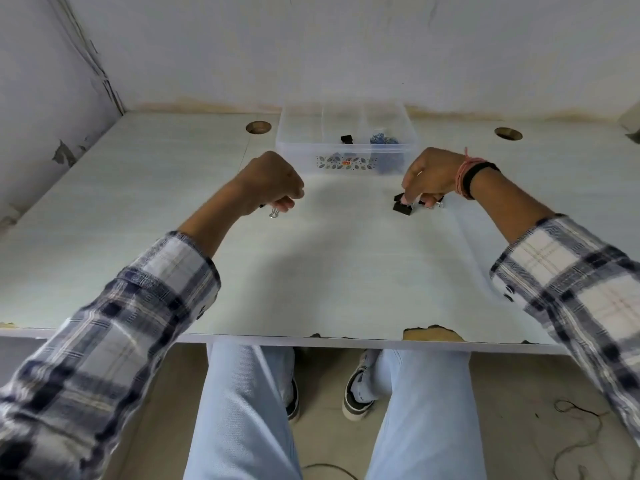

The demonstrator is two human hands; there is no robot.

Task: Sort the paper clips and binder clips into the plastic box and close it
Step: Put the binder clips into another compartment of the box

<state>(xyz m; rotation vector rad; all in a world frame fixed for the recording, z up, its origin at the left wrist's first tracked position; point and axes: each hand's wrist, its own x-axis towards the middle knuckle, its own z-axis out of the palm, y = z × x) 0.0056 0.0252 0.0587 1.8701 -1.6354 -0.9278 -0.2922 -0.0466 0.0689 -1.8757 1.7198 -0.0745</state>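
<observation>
While the clear plastic box with three compartments (346,140) sits open at the far edge of the pale laminate table (311,271), a few black metal binder clips (403,206) lie near the table's middle, in front of the box. These clips look light, stiff and springy, with smooth painted bodies; the folded black body or the wire handles seem the surest places to pinch. Blue paper clips (383,139) already fill the box's right compartment, and one black clip (346,138) lies in the middle one. With fingers curled closed, the left hand (273,183) pinches a binder clip whose silver wire handle (274,213) hangs below. Fingertips narrowed, the right hand (431,176) presses down on the loose clips; whether it has one gripped I cannot tell
</observation>
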